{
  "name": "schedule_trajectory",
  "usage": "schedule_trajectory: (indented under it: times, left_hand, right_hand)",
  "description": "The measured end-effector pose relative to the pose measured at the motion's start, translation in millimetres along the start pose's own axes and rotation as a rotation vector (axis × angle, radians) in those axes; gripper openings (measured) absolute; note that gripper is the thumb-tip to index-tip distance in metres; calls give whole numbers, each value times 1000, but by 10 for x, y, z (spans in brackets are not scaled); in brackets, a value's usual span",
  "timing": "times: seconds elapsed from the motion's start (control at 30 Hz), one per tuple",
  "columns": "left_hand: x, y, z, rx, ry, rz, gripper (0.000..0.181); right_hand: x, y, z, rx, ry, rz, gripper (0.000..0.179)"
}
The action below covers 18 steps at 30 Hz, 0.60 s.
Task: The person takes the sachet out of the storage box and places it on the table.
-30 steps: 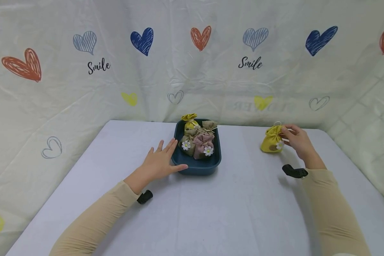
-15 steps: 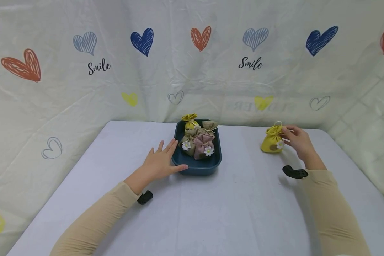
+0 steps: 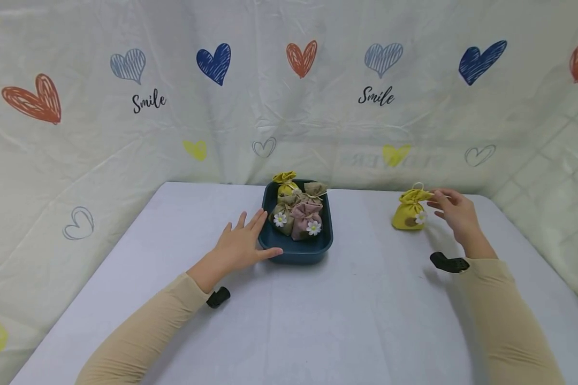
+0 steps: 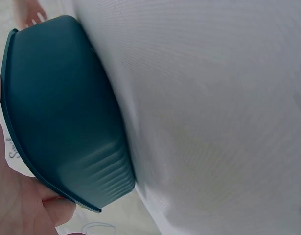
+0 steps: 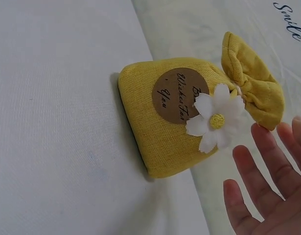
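Observation:
A yellow drawstring pouch (image 3: 408, 215) stands upright on the right side of the table, with a white flower and a round brown label (image 5: 174, 98). My right hand (image 3: 458, 215) is at its gathered top, fingers fairly straight; in the right wrist view a fingertip (image 5: 263, 131) touches the cloth ruffle. On the dark teal tray (image 3: 296, 252), my left hand (image 3: 238, 246) rests with spread fingers along the near left rim. Inside the tray sit a yellow pouch (image 3: 287, 188), a pink pouch (image 3: 304, 223) and beige-brown pouches (image 3: 282, 209), bunched toward the back.
A white cloth (image 3: 351, 310) covers the table. Behind it hangs a pale curtain (image 3: 327, 123) printed with hearts and words. Black wrist cameras sit below the left wrist (image 3: 218, 297) and the right wrist (image 3: 449, 262).
My right hand has drawn slightly right, away from the yellow pouch's body, its fingers loosening from the neck to the edge of the ruffle. My left hand and the tray stay put.

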State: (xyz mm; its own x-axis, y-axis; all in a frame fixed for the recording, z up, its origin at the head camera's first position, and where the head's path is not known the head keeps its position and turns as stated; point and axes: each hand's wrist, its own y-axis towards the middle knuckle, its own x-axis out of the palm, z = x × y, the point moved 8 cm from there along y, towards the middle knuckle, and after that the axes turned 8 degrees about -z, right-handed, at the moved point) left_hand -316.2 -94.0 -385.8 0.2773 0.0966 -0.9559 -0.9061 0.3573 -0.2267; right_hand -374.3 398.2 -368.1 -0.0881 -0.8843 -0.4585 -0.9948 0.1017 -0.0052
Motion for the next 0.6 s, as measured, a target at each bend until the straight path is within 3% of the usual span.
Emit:
schedule_trajectory:
  times: [0.27, 0.6]
  left_hand:
    - [-2, -10, -1, -5, 7, 1, 111]
    - [-11, -19, 13, 5, -1, 5, 110]
  right_hand:
    - [-58, -55, -57, -27, -8, 15, 56]
    - [-135, -123, -165, -108, 25, -15, 18]
